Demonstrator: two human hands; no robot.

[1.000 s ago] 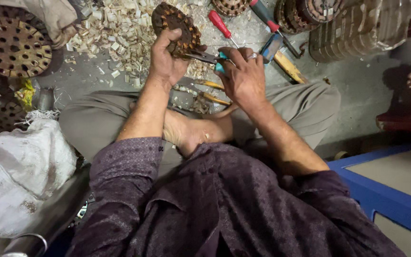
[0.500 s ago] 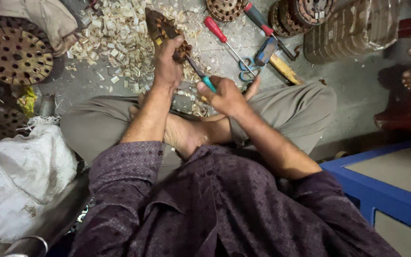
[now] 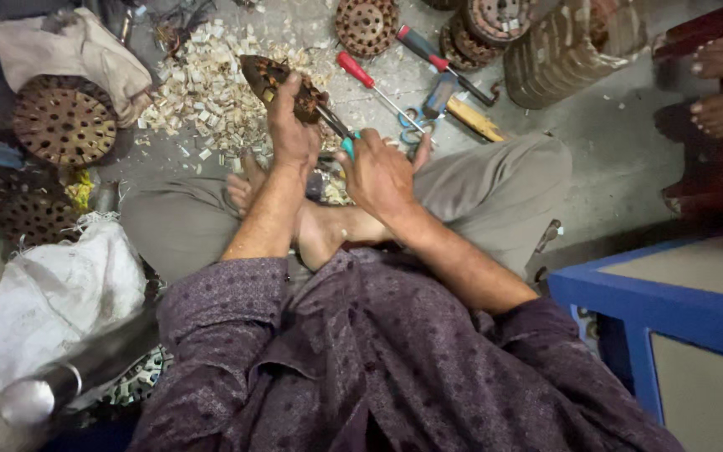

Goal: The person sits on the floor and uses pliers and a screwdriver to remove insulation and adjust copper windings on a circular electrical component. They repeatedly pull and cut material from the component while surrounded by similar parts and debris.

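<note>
The person sat cross-legged on a grey concrete floor (image 3: pixel 621 159) strewn with pale paper scraps (image 3: pixel 202 92). The left hand (image 3: pixel 290 134) was clamped on a brown slotted metal disc (image 3: pixel 282 79), held tilted above the scraps. The right hand (image 3: pixel 378 172) gripped teal-handled pliers (image 3: pixel 340 134), their tip at the disc. Screwdrivers (image 3: pixel 374 84) and stacked discs (image 3: pixel 562 46) crowded the far edge; a blue frame (image 3: pixel 654 305) closed the right.

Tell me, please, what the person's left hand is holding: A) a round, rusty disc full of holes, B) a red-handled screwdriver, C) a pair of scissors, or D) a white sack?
A: the left hand grips the rusty disc above the floor, while the right hand works a teal-handled tool against it.
</note>
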